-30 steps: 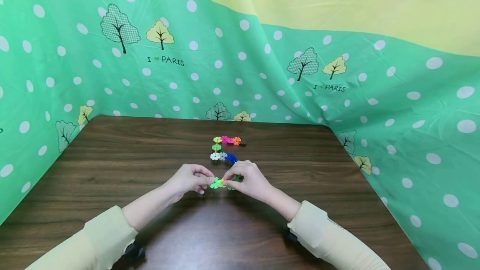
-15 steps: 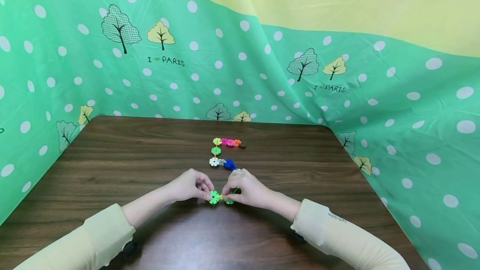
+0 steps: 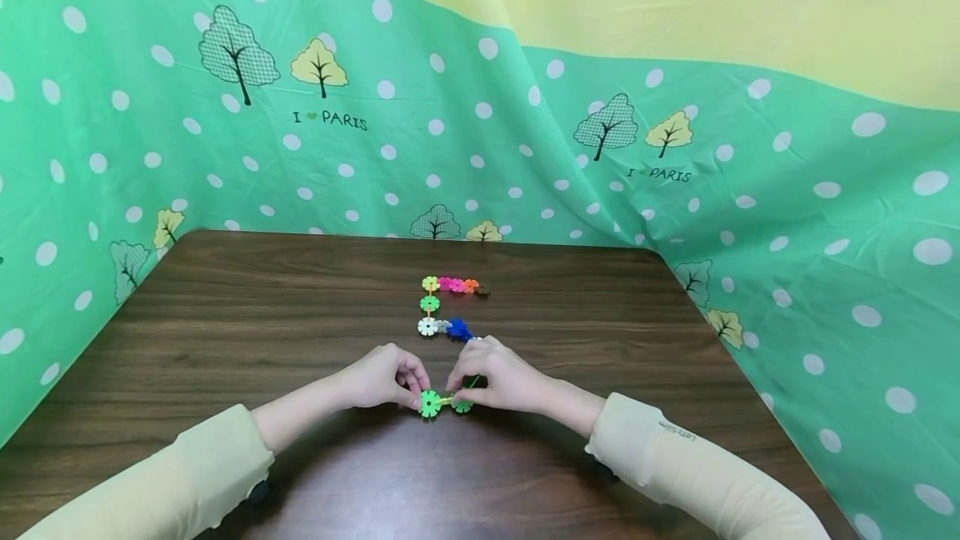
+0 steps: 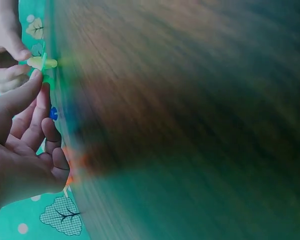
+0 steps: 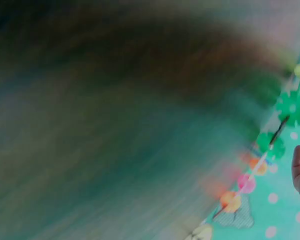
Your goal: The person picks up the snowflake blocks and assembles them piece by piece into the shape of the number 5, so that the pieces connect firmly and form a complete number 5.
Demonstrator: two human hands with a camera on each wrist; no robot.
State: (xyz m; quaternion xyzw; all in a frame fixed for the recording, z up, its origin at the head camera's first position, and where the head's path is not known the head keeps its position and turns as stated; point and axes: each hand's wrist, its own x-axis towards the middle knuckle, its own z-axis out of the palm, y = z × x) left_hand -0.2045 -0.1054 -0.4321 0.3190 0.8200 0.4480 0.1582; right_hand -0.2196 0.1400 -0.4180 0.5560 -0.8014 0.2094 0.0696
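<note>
Slotted flower-shaped plastic discs form a bent chain. My left hand (image 3: pixel 386 377) pinches the rim of a bright green disc (image 3: pixel 430 404) at the chain's near end. A yellow disc (image 3: pixel 444 401), seen edge-on, joins it to another green disc (image 3: pixel 461 404). My right hand (image 3: pixel 502 377) pinches the chain around the yellow disc, its fingers partly hiding the joint. In the left wrist view, the yellow disc (image 4: pixel 51 63) crosses the green one between both hands' fingertips. Darker green discs (image 5: pixel 292 108) show beside the right hand in the right wrist view.
Beyond the hands the chain continues over the brown wooden table (image 3: pixel 300 290). It has blue (image 3: pixel 458 328), white (image 3: pixel 427 327), green (image 3: pixel 429 303), yellow-green (image 3: pixel 430 283), pink (image 3: pixel 456 285) and orange (image 3: pixel 470 286) discs, ending in a brown one. A dotted green curtain (image 3: pixel 480 140) surrounds the table.
Both hands have moved toward the near table edge, bringing the near end of the chain along. The green disc has turned to face the camera, and the white and blue discs have shifted slightly nearer.
</note>
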